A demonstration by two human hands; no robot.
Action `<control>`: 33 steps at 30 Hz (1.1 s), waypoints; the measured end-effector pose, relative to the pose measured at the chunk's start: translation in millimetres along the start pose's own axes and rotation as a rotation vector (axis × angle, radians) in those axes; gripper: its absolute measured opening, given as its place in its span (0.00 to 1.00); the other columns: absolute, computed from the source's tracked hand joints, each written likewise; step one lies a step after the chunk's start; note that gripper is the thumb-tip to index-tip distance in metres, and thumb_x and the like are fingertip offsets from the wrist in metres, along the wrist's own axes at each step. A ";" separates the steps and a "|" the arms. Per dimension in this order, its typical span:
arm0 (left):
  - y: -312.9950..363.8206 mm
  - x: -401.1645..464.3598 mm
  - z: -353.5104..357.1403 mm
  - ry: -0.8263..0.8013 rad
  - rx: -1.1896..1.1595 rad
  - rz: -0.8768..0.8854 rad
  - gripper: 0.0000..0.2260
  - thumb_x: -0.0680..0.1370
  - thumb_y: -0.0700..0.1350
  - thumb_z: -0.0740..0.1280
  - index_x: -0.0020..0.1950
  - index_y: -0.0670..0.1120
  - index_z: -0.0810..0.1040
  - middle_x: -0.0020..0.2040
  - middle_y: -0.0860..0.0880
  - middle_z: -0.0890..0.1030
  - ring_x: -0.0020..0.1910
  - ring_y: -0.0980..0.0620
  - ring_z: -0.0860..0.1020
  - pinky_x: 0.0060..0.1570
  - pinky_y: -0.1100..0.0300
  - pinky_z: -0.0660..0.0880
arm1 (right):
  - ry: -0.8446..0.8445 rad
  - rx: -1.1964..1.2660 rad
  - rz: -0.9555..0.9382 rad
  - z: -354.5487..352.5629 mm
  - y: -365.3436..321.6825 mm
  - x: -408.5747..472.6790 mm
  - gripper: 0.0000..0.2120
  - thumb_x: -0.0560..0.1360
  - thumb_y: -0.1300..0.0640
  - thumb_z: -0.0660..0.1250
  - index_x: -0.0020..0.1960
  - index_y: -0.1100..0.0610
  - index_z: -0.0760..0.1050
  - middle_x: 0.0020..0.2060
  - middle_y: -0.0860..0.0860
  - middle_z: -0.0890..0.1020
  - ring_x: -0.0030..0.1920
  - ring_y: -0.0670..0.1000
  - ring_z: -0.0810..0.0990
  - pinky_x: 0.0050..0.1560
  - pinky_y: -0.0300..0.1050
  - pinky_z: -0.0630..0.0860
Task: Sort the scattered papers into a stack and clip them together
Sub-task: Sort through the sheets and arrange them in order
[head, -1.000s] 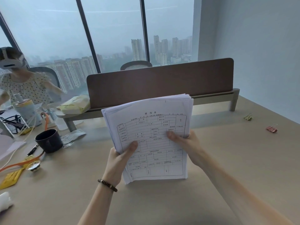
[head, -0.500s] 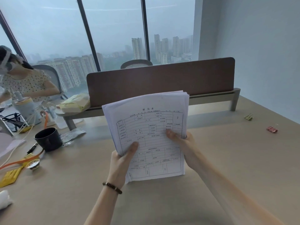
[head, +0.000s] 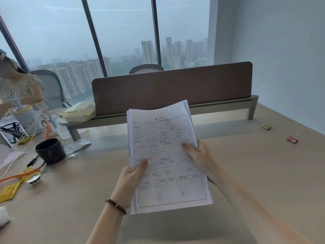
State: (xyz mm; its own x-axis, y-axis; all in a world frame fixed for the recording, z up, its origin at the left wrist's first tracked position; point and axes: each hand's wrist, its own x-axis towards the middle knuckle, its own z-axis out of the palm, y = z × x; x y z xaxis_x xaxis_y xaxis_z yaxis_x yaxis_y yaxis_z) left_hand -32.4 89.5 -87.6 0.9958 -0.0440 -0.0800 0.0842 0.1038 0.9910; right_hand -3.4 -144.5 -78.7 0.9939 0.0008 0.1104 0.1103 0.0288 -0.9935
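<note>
A stack of white printed forms (head: 165,155) stands upright over the beige desk (head: 246,173), its long side vertical and its bottom edge close to the desk top. My left hand (head: 131,178) grips the stack's left edge, thumb on the front sheet. My right hand (head: 198,155) holds the right edge, thumb pressed on the front. A pink binder clip (head: 292,139) and a yellow-green binder clip (head: 267,126) lie on the desk at the far right, apart from both hands.
A brown divider panel (head: 172,85) runs across the back of the desk. A black mug (head: 50,150), cables, a pen and yellow packets crowd the left side. Another person sits at the far left. A grey wall borders the desk on the right.
The stack has turned from a wide, tilted position to an upright, tall one and sits lower. Both hands kept their hold on its edges.
</note>
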 end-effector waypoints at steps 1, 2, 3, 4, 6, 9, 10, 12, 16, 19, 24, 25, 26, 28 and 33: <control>2.2 -1.7 0.2 -0.022 -0.050 -0.042 0.13 0.80 0.46 0.65 0.57 0.40 0.82 0.51 0.41 0.87 0.50 0.42 0.86 0.45 0.52 0.84 | -0.011 0.060 0.045 -0.3 0.5 -2.5 0.12 0.81 0.51 0.67 0.57 0.58 0.82 0.50 0.54 0.88 0.50 0.57 0.88 0.51 0.55 0.85; 4.2 -3.1 0.1 -0.039 -0.085 -0.076 0.13 0.81 0.46 0.65 0.57 0.39 0.82 0.52 0.39 0.86 0.50 0.41 0.86 0.44 0.52 0.84 | -0.026 0.101 0.089 -0.7 1.8 -4.5 0.12 0.82 0.52 0.66 0.57 0.58 0.82 0.49 0.55 0.88 0.50 0.58 0.88 0.50 0.54 0.85; 5.6 -4.0 0.1 -0.046 -0.099 -0.104 0.14 0.81 0.46 0.64 0.57 0.38 0.81 0.52 0.38 0.86 0.49 0.41 0.86 0.43 0.52 0.84 | -0.040 0.120 0.127 -1.4 3.7 -6.4 0.12 0.82 0.52 0.66 0.57 0.59 0.83 0.49 0.56 0.88 0.49 0.58 0.88 0.49 0.53 0.85; 5.9 -4.0 -0.2 -0.052 -0.103 -0.128 0.14 0.81 0.46 0.64 0.58 0.37 0.81 0.52 0.38 0.86 0.48 0.41 0.86 0.42 0.52 0.84 | -0.046 0.122 0.158 -2.1 6.4 -7.5 0.13 0.82 0.52 0.66 0.57 0.59 0.83 0.49 0.57 0.88 0.49 0.58 0.88 0.48 0.51 0.85; 5.0 -2.7 -1.3 -0.072 -0.111 -0.182 0.16 0.81 0.46 0.64 0.60 0.36 0.80 0.53 0.37 0.85 0.49 0.40 0.86 0.43 0.51 0.84 | -0.032 0.121 0.213 -3.1 11.5 -8.5 0.13 0.81 0.52 0.67 0.57 0.61 0.83 0.48 0.57 0.88 0.48 0.58 0.88 0.45 0.49 0.85; 6.1 -4.1 -1.9 -0.169 -0.230 -0.256 0.19 0.81 0.51 0.61 0.66 0.40 0.77 0.59 0.38 0.83 0.55 0.39 0.84 0.46 0.49 0.83 | 0.015 0.197 0.285 -3.6 17.0 -7.9 0.14 0.81 0.54 0.68 0.59 0.63 0.82 0.49 0.59 0.88 0.45 0.58 0.88 0.42 0.49 0.85; 6.0 -4.2 -2.7 -0.218 -0.303 -0.258 0.21 0.82 0.54 0.59 0.67 0.42 0.77 0.62 0.38 0.82 0.59 0.38 0.82 0.49 0.48 0.82 | 0.033 0.238 0.305 -3.5 18.2 -7.8 0.13 0.81 0.54 0.68 0.59 0.63 0.82 0.49 0.60 0.88 0.45 0.59 0.88 0.43 0.50 0.85; 6.3 -4.1 -5.5 -0.283 -0.464 -0.226 0.28 0.81 0.61 0.55 0.70 0.43 0.75 0.68 0.37 0.77 0.64 0.37 0.78 0.55 0.45 0.80 | 0.075 0.327 0.334 -3.1 18.9 -7.6 0.13 0.81 0.54 0.67 0.59 0.62 0.81 0.50 0.60 0.87 0.46 0.60 0.88 0.43 0.53 0.85; 0.2 -8.8 -3.1 -0.345 -0.719 -0.130 0.39 0.74 0.71 0.58 0.74 0.44 0.71 0.72 0.37 0.72 0.69 0.35 0.73 0.62 0.41 0.75 | 0.160 0.507 0.307 1.0 17.6 -7.2 0.13 0.82 0.54 0.65 0.63 0.59 0.80 0.52 0.59 0.87 0.50 0.62 0.87 0.45 0.57 0.85; -5.8 -11.9 12.3 -0.313 -0.734 0.002 0.39 0.73 0.69 0.62 0.77 0.45 0.66 0.74 0.36 0.69 0.72 0.33 0.68 0.70 0.34 0.64 | 0.200 0.579 0.235 8.9 12.9 -10.2 0.12 0.84 0.54 0.61 0.62 0.57 0.79 0.52 0.58 0.87 0.50 0.61 0.87 0.47 0.59 0.85; -13.3 -21.0 58.1 -0.114 -0.601 -0.042 0.22 0.76 0.41 0.71 0.70 0.43 0.73 0.65 0.41 0.80 0.64 0.40 0.79 0.67 0.39 0.70 | 0.319 0.542 0.165 28.4 12.0 -19.4 0.13 0.84 0.51 0.61 0.59 0.54 0.81 0.51 0.54 0.88 0.49 0.56 0.88 0.52 0.58 0.84; -17.7 -21.4 65.3 -0.042 -0.601 -0.055 0.19 0.77 0.39 0.69 0.69 0.43 0.75 0.63 0.41 0.82 0.62 0.40 0.80 0.66 0.39 0.72 | 0.352 0.537 0.154 31.7 12.4 -21.0 0.13 0.84 0.50 0.61 0.58 0.54 0.81 0.51 0.54 0.88 0.49 0.56 0.88 0.52 0.58 0.84; -21.3 -21.9 71.2 0.013 -0.616 -0.067 0.18 0.78 0.37 0.68 0.68 0.43 0.75 0.62 0.41 0.83 0.61 0.40 0.81 0.65 0.38 0.73 | 0.386 0.535 0.145 34.3 12.6 -22.2 0.13 0.84 0.50 0.62 0.58 0.55 0.82 0.50 0.54 0.88 0.49 0.56 0.88 0.53 0.58 0.84; -24.4 -21.4 76.7 0.090 -0.649 -0.091 0.16 0.78 0.36 0.67 0.66 0.43 0.76 0.61 0.41 0.83 0.59 0.40 0.82 0.64 0.38 0.74 | 0.429 0.531 0.130 37.3 11.8 -25.6 0.13 0.83 0.49 0.62 0.58 0.56 0.82 0.49 0.54 0.88 0.49 0.56 0.88 0.52 0.59 0.84; -25.5 -21.0 77.5 0.128 -0.665 -0.101 0.15 0.78 0.34 0.66 0.64 0.42 0.77 0.59 0.41 0.84 0.57 0.40 0.83 0.58 0.40 0.78 | 0.434 0.533 0.102 32.1 8.5 -32.7 0.10 0.82 0.50 0.65 0.56 0.55 0.81 0.47 0.52 0.89 0.47 0.54 0.88 0.47 0.52 0.84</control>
State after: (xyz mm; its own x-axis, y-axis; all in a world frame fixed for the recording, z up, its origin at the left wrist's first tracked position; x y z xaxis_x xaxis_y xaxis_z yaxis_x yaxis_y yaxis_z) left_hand -58.2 10.7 -102.9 0.9749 0.0286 -0.2210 0.1393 0.6957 0.7047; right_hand -35.0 -112.2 -89.9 0.9231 -0.3670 -0.1149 0.1095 0.5373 -0.8363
